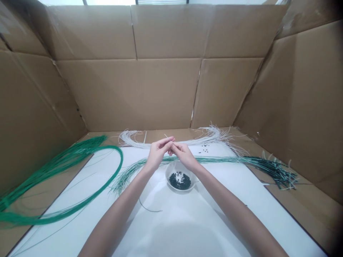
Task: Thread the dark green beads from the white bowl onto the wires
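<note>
From the head view, with the left hand [157, 152], pinching a thin white strand [168, 137] between closed fingertips. With the right hand [185, 154], pinching at the same strand, fingertips drawn together and meeting those of the left. Holding the strand up between both hands, with one tip poking out above the fingers, slanting to the far left, and with the lower end hiding among the fingers. Working just beyond a white bowl [180, 190], over the far part of a white table [233, 182].

Seeing dark beads [180, 181] heaping in the bowl, mostly gathering toward its near side. Seeing a few loose beads [205, 150] scattering on the table, far and to the right of the right hand. Passing both hands over a green bundle [222, 160], stretching from left to right behind the bowl and darkening toward its right end, with pale tips fanning out there. Facing a white bundle [211, 137] curving along the far side, partly hiding behind the hands. Having a green coil [119, 167] looping at the left, partly over the table and partly over cardboard. Finding a thin loose strand [150, 210] curving on the table to the left of the bowl. Facing cardboard walls [128, 92] rising at the far side, left and right.
</note>
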Tool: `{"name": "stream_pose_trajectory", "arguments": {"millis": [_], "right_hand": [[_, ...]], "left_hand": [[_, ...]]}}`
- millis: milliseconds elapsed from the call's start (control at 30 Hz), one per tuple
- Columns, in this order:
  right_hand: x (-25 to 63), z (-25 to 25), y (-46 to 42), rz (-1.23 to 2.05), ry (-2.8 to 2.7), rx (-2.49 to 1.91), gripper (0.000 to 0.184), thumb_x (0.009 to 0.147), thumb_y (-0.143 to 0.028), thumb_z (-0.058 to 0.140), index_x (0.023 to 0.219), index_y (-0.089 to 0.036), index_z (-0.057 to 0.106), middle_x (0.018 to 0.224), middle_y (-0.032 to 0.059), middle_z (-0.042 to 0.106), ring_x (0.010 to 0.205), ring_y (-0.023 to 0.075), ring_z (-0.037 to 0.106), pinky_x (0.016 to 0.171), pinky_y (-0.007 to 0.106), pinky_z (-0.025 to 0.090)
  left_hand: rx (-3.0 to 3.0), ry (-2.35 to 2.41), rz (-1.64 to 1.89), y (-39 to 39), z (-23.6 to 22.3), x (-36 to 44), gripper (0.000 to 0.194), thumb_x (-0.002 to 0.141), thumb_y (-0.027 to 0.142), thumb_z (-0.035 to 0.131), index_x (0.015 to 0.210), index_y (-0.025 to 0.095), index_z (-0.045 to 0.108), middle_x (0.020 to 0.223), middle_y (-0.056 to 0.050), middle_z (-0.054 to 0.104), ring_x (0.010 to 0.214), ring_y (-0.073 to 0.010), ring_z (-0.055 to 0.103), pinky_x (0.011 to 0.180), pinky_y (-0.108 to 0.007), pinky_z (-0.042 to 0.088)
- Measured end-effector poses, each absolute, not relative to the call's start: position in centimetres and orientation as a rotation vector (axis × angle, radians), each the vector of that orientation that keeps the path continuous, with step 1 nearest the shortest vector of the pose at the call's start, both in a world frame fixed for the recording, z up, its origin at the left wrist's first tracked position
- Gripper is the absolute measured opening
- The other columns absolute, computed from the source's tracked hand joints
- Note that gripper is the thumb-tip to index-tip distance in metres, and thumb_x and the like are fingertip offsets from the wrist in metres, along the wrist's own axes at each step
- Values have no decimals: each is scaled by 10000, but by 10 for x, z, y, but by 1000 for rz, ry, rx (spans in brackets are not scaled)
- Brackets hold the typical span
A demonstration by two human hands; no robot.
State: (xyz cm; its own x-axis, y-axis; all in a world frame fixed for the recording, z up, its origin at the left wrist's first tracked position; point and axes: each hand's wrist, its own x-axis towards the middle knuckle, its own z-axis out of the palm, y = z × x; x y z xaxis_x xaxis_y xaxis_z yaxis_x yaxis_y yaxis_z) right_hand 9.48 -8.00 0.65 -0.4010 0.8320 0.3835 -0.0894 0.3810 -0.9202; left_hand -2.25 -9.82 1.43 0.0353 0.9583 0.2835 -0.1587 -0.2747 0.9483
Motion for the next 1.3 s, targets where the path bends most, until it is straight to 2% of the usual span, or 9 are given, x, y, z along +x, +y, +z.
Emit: {"name": "stream_pose_trajectory", "arguments": {"millis": [100, 167, 367, 533, 633, 800, 1067, 1300], "right_hand": [[95, 9, -83, 1264, -1600, -665, 273, 728, -403, 553, 684, -139, 604, 599, -5, 531, 570, 95, 487, 589, 233, 408], [95, 9, -84, 1287, -1556, -677, 250, 709, -382, 583, 711, -136, 630, 612, 1, 554, 583, 98, 502, 613, 243, 419], [94, 7, -84, 1264, -1478, -691, 271, 697, -369, 594, 574, -132, 643, 585, 11, 577, 580, 104, 512, 619, 260, 429], [92, 6, -84, 1320, -1419, -732, 233, 665, -363, 624, 686, -142, 696, 658, 33, 632, 636, 122, 545, 651, 280, 451], [92, 4, -83, 1321, -1444, -776, 257, 649, -370, 633, 738, -141, 706, 677, 47, 645, 636, 132, 552, 624, 283, 456], [91, 0, -82, 1260, -1519, -824, 274, 653, -384, 615, 712, -133, 707, 657, 51, 630, 561, 117, 521, 551, 262, 434], [93, -3, -80, 1079, -1659, -887, 238, 704, -334, 568, 645, -131, 677, 592, 19, 573, 490, 90, 451, 504, 230, 373], [94, 1, -82, 1056, -1693, -887, 278, 713, -366, 550, 584, -135, 635, 606, 24, 567, 509, 96, 453, 500, 226, 385]], "left_hand": [[1330, 979, 1536, -96, 11, -26, 336, 672, 319, 634, 942, 122, 654, 959, -95, 658, 819, -183, 588, 748, -292, 444], [1341, 1012, 1571, -94, 9, -28, 323, 671, 335, 634, 906, 116, 670, 968, -100, 657, 879, -203, 585, 795, -301, 436], [1381, 1064, 1577, -92, 5, -28, 263, 656, 340, 640, 767, 105, 684, 720, -58, 672, 681, -154, 587, 659, -256, 453], [1255, 1022, 1681, -91, 4, -26, 229, 655, 324, 644, 720, 105, 663, 669, -38, 637, 638, -121, 559, 654, -249, 454], [1096, 930, 1711, -90, 5, -26, 232, 644, 324, 653, 708, 101, 653, 673, -36, 625, 637, -111, 555, 669, -257, 459], [949, 890, 1675, -91, 10, -27, 273, 597, 324, 693, 732, 91, 650, 743, -63, 639, 656, -110, 565, 676, -262, 461], [1074, 904, 1647, -90, 4, -25, 288, 631, 342, 670, 799, 109, 655, 774, -76, 662, 645, -125, 566, 598, -245, 443], [1128, 963, 1635, -89, 0, -23, 283, 642, 320, 664, 842, 119, 673, 834, -89, 675, 761, -163, 588, 686, -266, 444]]}}
